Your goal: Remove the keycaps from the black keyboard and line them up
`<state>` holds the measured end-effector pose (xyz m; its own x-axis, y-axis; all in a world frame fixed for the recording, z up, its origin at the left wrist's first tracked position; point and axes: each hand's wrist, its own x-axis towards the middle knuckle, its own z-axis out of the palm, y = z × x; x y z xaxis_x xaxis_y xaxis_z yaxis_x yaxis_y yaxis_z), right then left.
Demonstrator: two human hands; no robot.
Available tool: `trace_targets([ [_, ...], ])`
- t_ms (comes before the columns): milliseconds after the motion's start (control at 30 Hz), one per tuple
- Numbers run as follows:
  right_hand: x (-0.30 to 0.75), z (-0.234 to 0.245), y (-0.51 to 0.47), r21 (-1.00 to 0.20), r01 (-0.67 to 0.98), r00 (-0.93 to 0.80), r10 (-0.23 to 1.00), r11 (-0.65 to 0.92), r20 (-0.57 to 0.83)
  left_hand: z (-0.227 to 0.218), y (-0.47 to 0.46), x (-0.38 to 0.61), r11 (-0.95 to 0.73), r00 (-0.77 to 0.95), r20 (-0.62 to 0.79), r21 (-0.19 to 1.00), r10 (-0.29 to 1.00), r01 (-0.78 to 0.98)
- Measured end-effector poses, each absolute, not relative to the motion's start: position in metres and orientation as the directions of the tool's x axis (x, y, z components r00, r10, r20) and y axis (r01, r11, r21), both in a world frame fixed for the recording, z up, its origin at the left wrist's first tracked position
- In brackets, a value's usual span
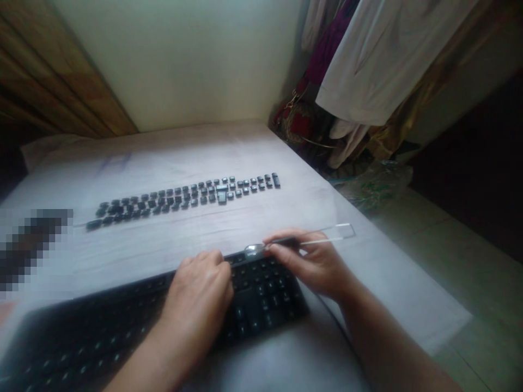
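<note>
A black keyboard (93, 321) lies across the near part of the table, its right end between my hands; many key spots towards its left look dark and bare. My left hand (200, 294) rests over it with curled fingers, and whatever may be under the fingertips is hidden. In my right hand (314, 264), above the keyboard's far right edge, is a keycap puller (286, 242) with a dark handle, pinched between thumb and fingers. Its long wire loop sticks out to the right, and a shiny end points left. Beyond, loose black keycaps (175, 201) lie in rows.
A pale cloth covers the table (388, 277), whose right edge drops to a tiled floor. A cable (335, 321) runs beneath my right forearm. Clothes (368, 65) hang at the back right, above a plastic bag (376, 182). A brown curtain (53, 71) hangs at the left.
</note>
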<state>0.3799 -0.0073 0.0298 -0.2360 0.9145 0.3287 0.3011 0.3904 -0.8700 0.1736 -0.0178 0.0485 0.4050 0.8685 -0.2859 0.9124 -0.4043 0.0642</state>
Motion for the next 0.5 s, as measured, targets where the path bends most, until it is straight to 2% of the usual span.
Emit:
trace_targets([
  [167, 0.385, 0.028, -0.002, -0.911, 0.265, -0.104, 0.949, 0.315, 0.298, 0.045, -0.018, 0.175, -0.416, 0.423, -0.278, 0.086, 0.863, 0.905],
  [333, 0.386, 0.022, 0.002, -0.920, 0.253, -0.095, 0.954, 0.301, 0.286, 0.040, -0.020, 0.170, -0.433, 0.447, -0.260, 0.112, 0.856, 0.894],
  [500, 0.388, 0.016, 0.003, -0.932, 0.245, -0.083, 0.964, 0.267, 0.254, 0.035, -0.022, 0.161, -0.459, 0.486, -0.169, 0.174, 0.857, 0.871],
])
